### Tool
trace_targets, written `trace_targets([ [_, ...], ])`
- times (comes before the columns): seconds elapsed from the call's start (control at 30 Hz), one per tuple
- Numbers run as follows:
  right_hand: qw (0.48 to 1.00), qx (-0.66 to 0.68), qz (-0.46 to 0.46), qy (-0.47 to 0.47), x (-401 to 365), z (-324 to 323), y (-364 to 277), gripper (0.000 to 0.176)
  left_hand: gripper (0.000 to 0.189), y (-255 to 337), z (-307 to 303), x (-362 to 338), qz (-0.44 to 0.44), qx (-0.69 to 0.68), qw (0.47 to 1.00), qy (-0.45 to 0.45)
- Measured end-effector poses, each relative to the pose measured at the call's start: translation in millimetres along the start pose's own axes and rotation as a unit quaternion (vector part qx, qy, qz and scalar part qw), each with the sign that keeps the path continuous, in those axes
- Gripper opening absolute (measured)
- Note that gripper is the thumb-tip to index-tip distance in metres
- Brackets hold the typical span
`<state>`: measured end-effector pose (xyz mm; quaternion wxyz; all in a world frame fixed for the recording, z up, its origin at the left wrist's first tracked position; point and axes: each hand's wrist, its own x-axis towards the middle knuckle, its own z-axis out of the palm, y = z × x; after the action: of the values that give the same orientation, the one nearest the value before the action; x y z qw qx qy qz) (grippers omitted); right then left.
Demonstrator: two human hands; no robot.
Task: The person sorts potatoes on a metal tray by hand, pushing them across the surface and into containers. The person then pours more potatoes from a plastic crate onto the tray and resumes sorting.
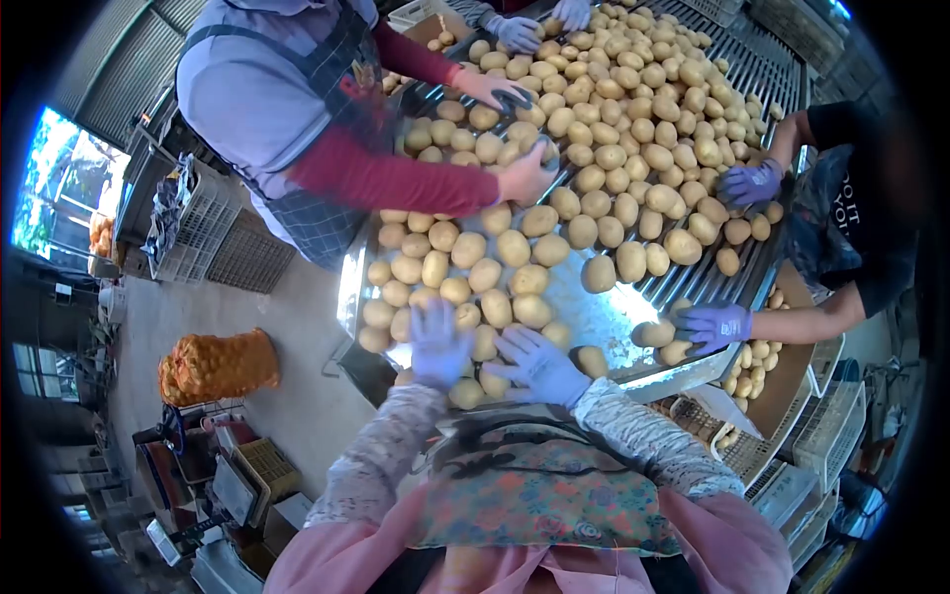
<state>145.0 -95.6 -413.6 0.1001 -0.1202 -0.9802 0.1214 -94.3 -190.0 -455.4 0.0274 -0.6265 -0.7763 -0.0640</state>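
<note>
Many potatoes (515,247) lie on a metal sorting table (584,287). My left hand (441,345), in a purple glove, rests over potatoes near the table's front edge, slightly blurred, with its fingers spread. Close to its right, my right hand (543,368), gloved the same way, lies with fingers apart against the potatoes. One potato (591,361) sits just right of that hand. Neither hand is wrapped round a potato.
A co-worker (257,99) reaches over the potatoes from the left. Another co-worker's gloved hands (714,328) are at the right side. More gloved hands (519,35) show at the far end. A filled orange net sack (219,367) stands on the floor at left; crates (829,426) stand lower right.
</note>
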Motion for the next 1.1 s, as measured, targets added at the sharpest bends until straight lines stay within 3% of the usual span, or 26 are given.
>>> trace_targets([
  [0.07,0.993,0.098,-0.071,0.002,-13.2,-9.5,13.7,0.050,0.081,49.2,-37.5,3.7,-0.001,-0.060,0.998,-0.017],
  [0.1,0.991,0.110,-0.066,0.044,-23.5,-22.7,29.7,0.039,0.081,38.6,-40.9,7.9,-0.002,-0.063,0.998,-0.018],
  [0.17,0.987,0.148,0.036,0.060,-52.3,-53.0,66.1,0.029,0.082,-0.3,-46.7,20.5,0.219,-0.116,0.966,-0.074],
  [0.2,0.983,0.105,0.065,0.135,-64.3,-61.3,88.5,0.021,0.082,-7.4,-41.3,28.8,0.220,-0.118,0.965,-0.077],
  [0.23,0.986,0.032,0.127,0.106,-71.2,-85.7,106.6,0.014,0.082,-13.0,-31.6,38.8,0.169,-0.110,0.979,-0.034],
  [0.27,0.966,-0.007,0.245,0.086,-96.6,-67.5,146.5,0.018,0.082,-15.6,-25.6,47.8,0.117,-0.101,0.988,0.008],
  [0.3,0.950,-0.052,0.208,0.228,-89.7,-90.7,161.3,0.021,0.080,6.6,-27.4,60.8,0.060,-0.078,0.995,0.006],
  [0.37,0.904,-0.201,0.326,0.188,-71.6,-101.9,190.4,0.047,0.082,55.9,-10.9,87.9,0.010,-0.074,0.996,0.045],
  [0.4,0.904,-0.200,0.328,0.186,-61.6,-91.8,195.8,0.047,0.084,78.2,-4.2,94.9,-0.037,-0.069,0.994,0.081],
  [0.43,0.899,-0.199,0.360,0.151,-47.2,-75.1,197.4,0.056,0.084,96.7,-5.6,98.4,0.020,-0.099,0.994,0.030],
  [0.47,0.892,-0.199,0.389,0.117,-32.7,-64.0,193.7,0.065,0.084,112.4,-10.5,101.4,0.076,-0.128,0.989,-0.019],
  [0.53,0.896,-0.183,0.393,0.096,-1.7,-64.0,160.3,0.072,0.078,140.3,-14.2,80.3,0.164,-0.124,0.979,-0.003],
  [0.57,0.926,-0.130,0.342,0.099,0.0,-58.5,150.6,0.071,0.078,142.4,-22.5,64.1,0.164,-0.124,0.979,-0.002],
  [0.6,0.947,-0.075,0.294,0.101,-5.2,-50.2,136.1,0.070,0.071,139.4,-34.6,42.6,0.219,-0.197,0.955,-0.017],
  [0.63,0.957,-0.114,0.249,0.094,-10.2,-51.7,117.7,0.068,0.064,133.5,-41.5,26.7,0.272,-0.270,0.923,-0.032],
  [0.7,0.963,-0.155,0.204,0.087,-26.9,-61.2,88.3,0.066,0.059,96.5,-38.8,9.5,0.291,-0.292,0.911,-0.029],
  [0.77,0.975,-0.009,0.206,0.086,-46.4,-61.2,59.0,0.057,0.054,74.0,-42.6,6.2,0.308,-0.313,0.898,-0.032],
  [0.83,0.959,0.028,0.247,0.136,-55.2,-56.7,33.3,0.055,0.049,68.7,-56.2,11.1,0.176,-0.401,0.896,-0.072],
  [0.87,0.937,0.062,0.287,0.187,-54.5,-54.8,25.4,0.052,0.049,73.1,-59.7,18.9,0.176,-0.400,0.897,-0.071],
  [0.93,0.933,0.066,0.264,0.235,-32.6,-72.0,1.4,0.046,0.044,100.7,-68.6,42.1,0.084,-0.607,0.788,-0.064],
  [0.97,0.928,0.241,0.243,0.147,-27.5,-68.9,-9.1,0.043,0.045,124.9,-101.2,52.8,0.008,-0.737,0.670,-0.090],
  [1.0,0.886,0.407,0.214,0.056,-25.0,-66.8,-18.4,0.040,0.046,139.1,-110.1,64.8,-0.014,-0.791,0.602,-0.108],
  [1.03,0.886,0.403,0.223,0.059,-23.3,-66.9,-26.3,0.040,0.046,148.5,-115.3,71.5,-0.025,-0.822,0.555,-0.126],
  [1.1,0.694,0.612,0.377,0.026,-23.2,-70.0,-34.8,0.034,0.048,159.1,-115.3,82.6,-0.036,-0.849,0.503,-0.155],
])
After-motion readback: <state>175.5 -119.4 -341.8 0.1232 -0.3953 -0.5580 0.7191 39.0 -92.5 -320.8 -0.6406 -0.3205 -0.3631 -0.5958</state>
